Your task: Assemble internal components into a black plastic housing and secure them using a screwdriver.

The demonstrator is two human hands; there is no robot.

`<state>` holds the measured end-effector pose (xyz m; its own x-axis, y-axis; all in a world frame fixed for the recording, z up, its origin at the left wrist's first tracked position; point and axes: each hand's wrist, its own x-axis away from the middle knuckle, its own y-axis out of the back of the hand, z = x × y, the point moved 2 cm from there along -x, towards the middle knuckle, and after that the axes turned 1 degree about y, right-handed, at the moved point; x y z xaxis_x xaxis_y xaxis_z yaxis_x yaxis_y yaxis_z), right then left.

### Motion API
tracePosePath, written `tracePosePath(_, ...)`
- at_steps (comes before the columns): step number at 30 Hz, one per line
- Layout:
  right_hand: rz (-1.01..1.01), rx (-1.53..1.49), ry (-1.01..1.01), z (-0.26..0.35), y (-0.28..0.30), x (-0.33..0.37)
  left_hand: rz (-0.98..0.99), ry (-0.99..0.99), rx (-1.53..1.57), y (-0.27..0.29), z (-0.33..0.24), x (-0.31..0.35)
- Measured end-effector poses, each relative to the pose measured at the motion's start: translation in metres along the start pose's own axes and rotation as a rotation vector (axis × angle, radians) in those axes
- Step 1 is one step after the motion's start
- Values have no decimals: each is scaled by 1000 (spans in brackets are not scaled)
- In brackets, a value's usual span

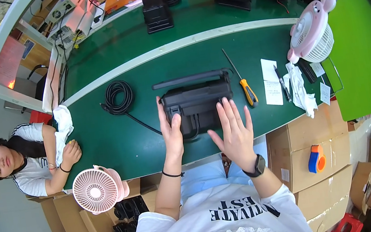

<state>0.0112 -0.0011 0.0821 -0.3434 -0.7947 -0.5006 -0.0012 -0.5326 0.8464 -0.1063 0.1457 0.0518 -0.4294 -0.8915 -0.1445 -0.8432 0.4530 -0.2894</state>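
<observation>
A black rectangular plastic housing (197,99) lies on the green table (120,159) in front of me, with a long bar along its far side. Around its left edge my left hand (172,130) is closed, thumb on top and fingers along the side. My right hand (234,130) lies over the near right corner, fingers stretched out and flat, touching the housing. A black cable (119,97) rests coiled to the left, its tail running toward the housing; my left hand hides where it ends. Just right of the housing is a screwdriver (249,93) with an orange and black handle.
Farther right lie a paper sheet (271,81), a pen (283,83), a white cloth (302,91) and a pink fan (312,32). Another pink fan (95,190) is at the near left edge, beside a seated person (34,160). A white rail (179,44) crosses behind; black units (156,11) stand beyond.
</observation>
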Motion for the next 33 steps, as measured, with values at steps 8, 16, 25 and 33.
tracePosePath(8, 24, -280, 24, -29, -18, -27, -192, 44, 53, -16, 7, -1)
tracePosePath(16, 16, -68, -163, -119, -49, 7, -178, -529, -908, -15, -25, -18)
tracePosePath(25, -328, -530, -423, -97, -38, 29, 493, -591, -1384, -38, -44, -86)
tracePosePath(33, -223, -644, -300, -41, 25, 54, 245, -460, -1392, -39, -38, -93)
